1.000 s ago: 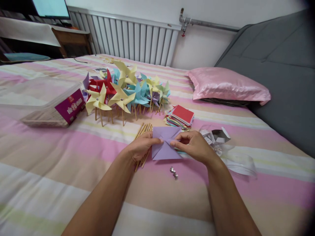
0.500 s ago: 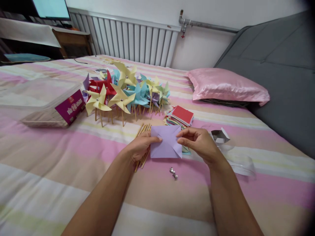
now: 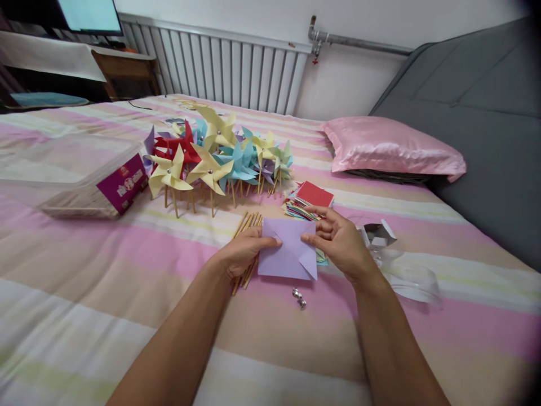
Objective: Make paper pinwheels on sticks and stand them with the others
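Note:
A square of purple paper [image 3: 287, 256] with cuts running in from its corners is held up over the bed. My left hand [image 3: 245, 252] grips its left side, thumb on top and fingers behind. At the right edge, my right hand [image 3: 338, 239] has its thumb on the paper and its other fingers curled behind, while the index finger points away from it. Under the left hand lie thin wooden sticks [image 3: 243, 226]. Several small silver fasteners [image 3: 299, 299] rest on the sheet just below the paper. Behind the paper is a stack of coloured paper squares [image 3: 315, 194], red on top.
Finished paper pinwheels [image 3: 211, 169] in several colours stand on sticks at the back. A clear plastic box [image 3: 84, 186] with a purple label sits left. Rightward are a small open box [image 3: 380, 234], a clear plastic cover [image 3: 416, 285] and a pink pillow [image 3: 393, 146].
My right index finger has lifted off the paper, and the thumb has shifted along its edge. The paper has tilted and moved slightly down and right. My left hand keeps its hold.

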{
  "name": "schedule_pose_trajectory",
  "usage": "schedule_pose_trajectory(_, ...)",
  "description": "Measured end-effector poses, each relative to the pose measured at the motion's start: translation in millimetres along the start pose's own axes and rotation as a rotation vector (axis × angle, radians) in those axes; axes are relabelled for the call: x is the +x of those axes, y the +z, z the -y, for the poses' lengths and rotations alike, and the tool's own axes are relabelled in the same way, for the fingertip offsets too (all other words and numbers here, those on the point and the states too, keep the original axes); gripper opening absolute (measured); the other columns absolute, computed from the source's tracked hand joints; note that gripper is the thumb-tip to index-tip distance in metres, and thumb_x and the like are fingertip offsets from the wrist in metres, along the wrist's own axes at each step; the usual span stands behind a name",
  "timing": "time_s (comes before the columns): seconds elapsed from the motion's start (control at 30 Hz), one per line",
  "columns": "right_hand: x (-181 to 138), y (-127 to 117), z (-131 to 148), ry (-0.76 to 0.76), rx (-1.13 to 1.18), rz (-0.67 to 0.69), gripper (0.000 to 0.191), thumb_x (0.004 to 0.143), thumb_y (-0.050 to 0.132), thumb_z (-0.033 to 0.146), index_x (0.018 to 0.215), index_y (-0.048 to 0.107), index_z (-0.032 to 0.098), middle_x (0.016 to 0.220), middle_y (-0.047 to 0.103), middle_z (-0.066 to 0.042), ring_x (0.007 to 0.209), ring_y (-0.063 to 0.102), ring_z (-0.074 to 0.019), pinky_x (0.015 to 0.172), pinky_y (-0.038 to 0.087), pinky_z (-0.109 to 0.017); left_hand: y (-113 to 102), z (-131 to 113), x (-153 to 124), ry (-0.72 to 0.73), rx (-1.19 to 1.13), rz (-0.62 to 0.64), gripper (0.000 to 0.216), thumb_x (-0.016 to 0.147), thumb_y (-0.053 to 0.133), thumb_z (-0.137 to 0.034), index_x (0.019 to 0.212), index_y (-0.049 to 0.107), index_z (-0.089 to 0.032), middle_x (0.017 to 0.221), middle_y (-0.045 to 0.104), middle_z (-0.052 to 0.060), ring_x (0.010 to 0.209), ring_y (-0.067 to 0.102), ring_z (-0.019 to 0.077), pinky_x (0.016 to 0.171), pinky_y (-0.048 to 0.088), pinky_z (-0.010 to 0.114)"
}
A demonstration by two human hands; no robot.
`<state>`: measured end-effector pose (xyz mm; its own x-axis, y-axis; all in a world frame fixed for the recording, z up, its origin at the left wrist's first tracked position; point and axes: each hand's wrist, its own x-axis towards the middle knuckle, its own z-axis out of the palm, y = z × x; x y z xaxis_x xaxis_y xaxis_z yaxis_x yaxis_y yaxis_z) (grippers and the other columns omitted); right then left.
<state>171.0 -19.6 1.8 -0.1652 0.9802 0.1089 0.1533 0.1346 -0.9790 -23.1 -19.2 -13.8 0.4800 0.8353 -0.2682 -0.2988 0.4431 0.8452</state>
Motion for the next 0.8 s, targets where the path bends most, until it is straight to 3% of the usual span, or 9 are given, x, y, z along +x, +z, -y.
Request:
schedule_pose_trajectory(0.13, 0, 0, 2, 0.024, 0.086, -0.046, 0.05, 0.065, 0.073, 0.025, 0.112, 0.055, 0.021, 0.079, 0.068, -0.002, 0.069, 0.064, -0.0146, 0.064, 0.051, -0.027, -3, 0, 1, -0.013, 0.007, 0.02, 0.015, 0.068, 0.071, -0.019, 0.08, 0.07, -0.01, 0.075, 0.071, 0.01, 0.064, 0.063, 0.0149, 0.062, 0.049, 0.024)
schedule_pose_trajectory(0.3, 4, -1, -3, 0.055, 0.219, -0.278, 0.05, 0.058, 0.077, 0.027, 0.103, 0.059, 0.018, 0.074, 0.068, 0.0, 0.066, 0.063, -0.0144, 0.062, 0.05, -0.027, -5, -3, 6, 0.048, 0.043, 0.064, 0.024, 0.068, 0.073, -0.024, 0.088, 0.07, -0.009, 0.085, 0.071, 0.011, 0.073, 0.064, 0.0158, 0.071, 0.05, 0.026)
schedule_pose_trajectory(0.4, 7, -2, -8, 0.061, 0.277, -0.369, 0.051, 0.055, 0.078, 0.026, 0.102, 0.059, 0.018, 0.076, 0.068, 0.0, 0.067, 0.063, -0.0138, 0.063, 0.05, -0.027, -6, -4, 7, 0.083, 0.068, 0.024, 0.027, 0.068, 0.073, -0.026, 0.091, 0.07, -0.012, 0.089, 0.071, 0.009, 0.073, 0.064, 0.0134, 0.068, 0.05, 0.024)
schedule_pose_trajectory(0.6, 8, 1, -8, 0.073, 0.296, -0.401, 0.05, 0.055, 0.078, 0.026, 0.102, 0.06, 0.019, 0.08, 0.068, 0.0, 0.066, 0.062, -0.0126, 0.06, 0.049, -0.025, -9, -4, 9, 0.113, 0.074, -0.102, 0.028, 0.064, 0.076, -0.022, 0.09, 0.07, -0.012, 0.086, 0.07, 0.007, 0.064, 0.062, 0.0082, 0.059, 0.048, 0.016)
schedule_pose_trajectory(0.8, 8, 4, -4, 0.052, 0.369, -0.419, 0.053, 0.053, 0.079, 0.025, 0.102, 0.059, 0.019, 0.073, 0.068, 0.001, 0.065, 0.063, -0.0133, 0.061, 0.05, -0.026, -8, -4, 7, 0.099, 0.09, -0.048, 0.024, 0.063, 0.077, -0.019, 0.084, 0.071, -0.011, 0.078, 0.069, 0.004, 0.062, 0.06, 0.0075, 0.059, 0.046, 0.016)
